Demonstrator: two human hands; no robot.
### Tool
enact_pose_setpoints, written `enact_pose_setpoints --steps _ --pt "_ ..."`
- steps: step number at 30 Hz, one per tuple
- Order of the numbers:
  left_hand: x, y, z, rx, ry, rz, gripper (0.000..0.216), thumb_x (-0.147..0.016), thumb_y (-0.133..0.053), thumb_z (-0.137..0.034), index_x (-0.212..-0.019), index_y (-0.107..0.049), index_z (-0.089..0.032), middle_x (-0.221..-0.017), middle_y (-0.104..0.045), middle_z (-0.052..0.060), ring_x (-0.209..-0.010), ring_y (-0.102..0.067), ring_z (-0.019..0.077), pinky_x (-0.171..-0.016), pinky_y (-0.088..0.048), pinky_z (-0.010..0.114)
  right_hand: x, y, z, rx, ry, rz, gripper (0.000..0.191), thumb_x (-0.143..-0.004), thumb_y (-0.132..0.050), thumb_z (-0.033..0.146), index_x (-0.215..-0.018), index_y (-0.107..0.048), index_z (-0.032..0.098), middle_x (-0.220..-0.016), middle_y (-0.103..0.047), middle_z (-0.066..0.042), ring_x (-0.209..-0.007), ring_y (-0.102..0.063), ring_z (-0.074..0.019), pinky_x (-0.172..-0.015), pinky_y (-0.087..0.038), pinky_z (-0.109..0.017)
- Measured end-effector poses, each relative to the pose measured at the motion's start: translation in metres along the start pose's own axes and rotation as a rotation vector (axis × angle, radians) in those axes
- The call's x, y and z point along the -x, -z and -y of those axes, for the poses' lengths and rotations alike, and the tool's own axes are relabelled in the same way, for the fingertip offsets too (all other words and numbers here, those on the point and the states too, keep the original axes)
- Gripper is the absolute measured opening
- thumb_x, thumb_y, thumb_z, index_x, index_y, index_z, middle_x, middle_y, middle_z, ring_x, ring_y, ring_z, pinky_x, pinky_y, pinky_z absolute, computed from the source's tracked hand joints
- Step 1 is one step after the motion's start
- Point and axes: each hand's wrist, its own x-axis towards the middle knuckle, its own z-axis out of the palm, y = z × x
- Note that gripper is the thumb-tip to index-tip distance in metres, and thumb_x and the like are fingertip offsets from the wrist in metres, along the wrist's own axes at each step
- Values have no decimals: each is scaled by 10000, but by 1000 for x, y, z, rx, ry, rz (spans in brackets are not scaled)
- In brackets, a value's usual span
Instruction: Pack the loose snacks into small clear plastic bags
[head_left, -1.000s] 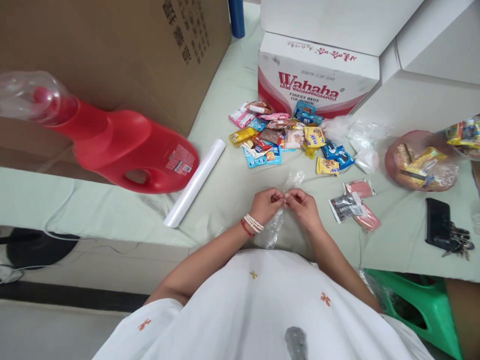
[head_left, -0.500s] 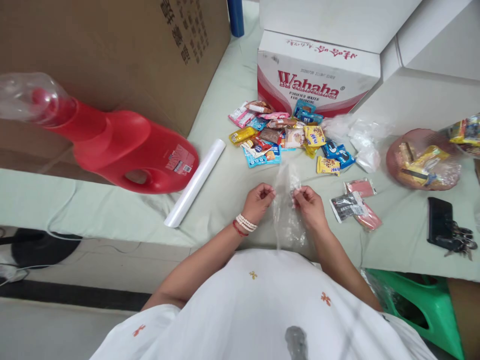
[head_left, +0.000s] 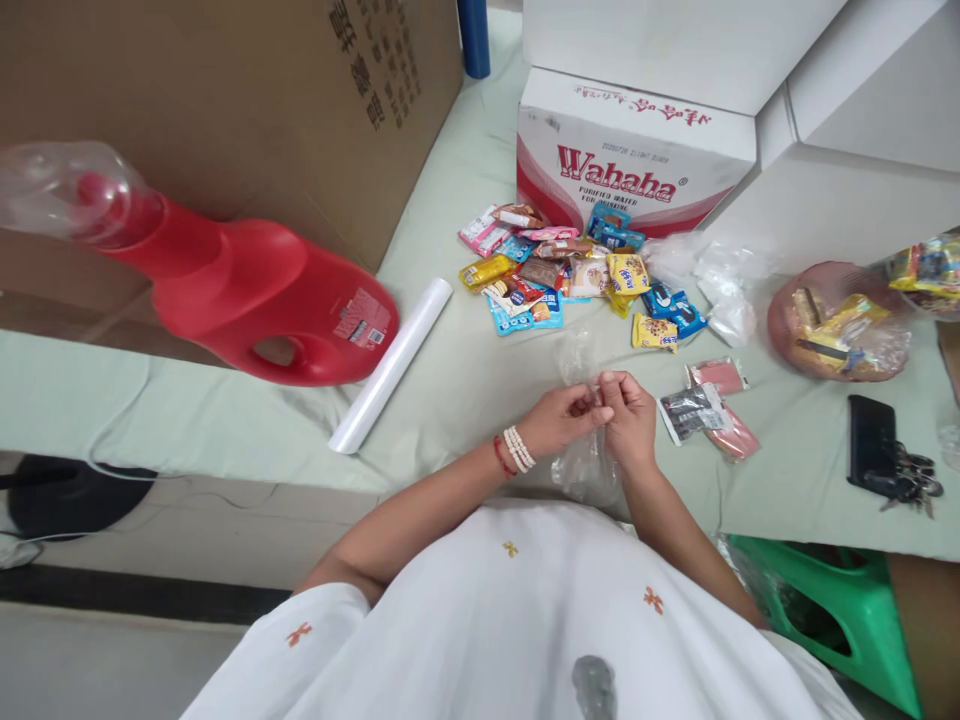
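Note:
A clear plastic bag [head_left: 586, 472] hangs between my hands, its lower part over the table edge near my shirt. My left hand [head_left: 564, 420], with white beads and a red cord at the wrist, pinches the bag at its right side. Fingers of my right hand [head_left: 627, 415] are closed on the same spot, and the two hands touch. The bunched film between the fingertips is partly hidden. Just beyond the hands lies a heap of small wrapped snacks [head_left: 547, 272]. Right of my right hand are a grey-black packet [head_left: 691, 412] and two pink packets [head_left: 733, 436].
A red jug [head_left: 277, 300] and a white roll [head_left: 390, 368] lie to the left beside a large cardboard box [head_left: 247, 110]. Behind the snacks stands a Wahaha carton [head_left: 637, 150]. Rightward are a pink bowl [head_left: 784, 335], a black phone [head_left: 870, 440], keys [head_left: 915, 478] and a green stool [head_left: 862, 620].
My left hand has moved right to meet my right hand. The bag, earlier spread between the separated hands, is now gathered where the fingers meet.

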Motion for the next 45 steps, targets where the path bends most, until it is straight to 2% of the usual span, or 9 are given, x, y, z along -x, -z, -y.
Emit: enact_pose_setpoints --steps 13,17,21,24,27,31,37,40,45 --pt "31 72 30 559 223 -570 505 -634 -861 -547 -817 -532 -209 -823 -659 -28 -596 -609 99 -485 -445 194 -23 72 -41 136 27 -382 433 -818 -695 610 -814 -606 187 -563 -495 72 -481 -394 -98 -475 -304 -240" --pt "48 89 38 134 261 -665 374 -776 -729 -520 -849 -541 -205 -728 -604 -26 -454 -481 85 -402 -335 211 -22 80 -49 375 11 -271 431 -879 -609 624 -826 -620 197 -583 -555 46 -494 -462 -126 -518 -371 -263" --pt "61 83 25 -666 -104 -952 205 -850 -662 -318 -998 -603 -190 -978 -635 86 -830 -622 210 -740 -531 369 -24 75 -46 547 68 -221 429 -927 -534 603 -813 -627 200 -599 -587 20 -554 -517 -150 -595 -410 -278" --pt "54 70 9 -1052 -443 -534 140 -892 -569 -191 -996 -661 -211 -1062 -659 115 -1045 -614 253 -931 -502 435 -29 70 -42 538 44 -190 428 -929 -525 607 -827 -623 202 -606 -595 16 -541 -514 -151 -587 -412 -275" --pt "27 60 2 -1231 -343 -34 199 -922 -532 -170 -1015 -699 -226 -1115 -692 109 -1062 -626 248 -877 -521 388 -34 71 -40 544 51 -182 428 -921 -520 610 -839 -621 202 -614 -599 11 -550 -519 -155 -591 -416 -275" --pt "-7 66 5 -1315 52 -185 294 -987 -525 -328 -1205 -678 -204 -1308 -650 131 -1080 -625 281 -826 -540 395 -37 91 -33 648 41 -215 422 -922 -491 588 -850 -633 198 -631 -619 -10 -580 -544 -173 -608 -414 -285" --pt "14 74 26 -1320 9 -232 620 -897 -662 -518 -1428 -583 -207 -1542 -519 148 -1437 -383 426 -1121 -361 620 -71 113 32 1135 84 100 463 -935 -483 609 -885 -727 218 -747 -713 -70 -729 -650 -248 -659 -409 -315" --pt "36 63 37 -1305 -13 -192 773 -892 -623 -612 -1527 -477 -195 -1632 -408 153 -1538 -246 424 -1206 -165 692 -123 82 71 1287 146 -101 582 -988 -371 646 -1106 -732 204 -948 -749 -144 -920 -684 -318 -755 -456 -365" --pt "58 50 46 -1301 33 -190 828 -905 -582 -630 -1591 -381 -214 -1662 -347 142 -1561 -229 402 -1229 -45 700 -206 5 87 1410 36 -21 732 -907 -521 728 -1253 -664 100 -1234 -671 -262 -1133 -638 -390 -886 -496 -445"
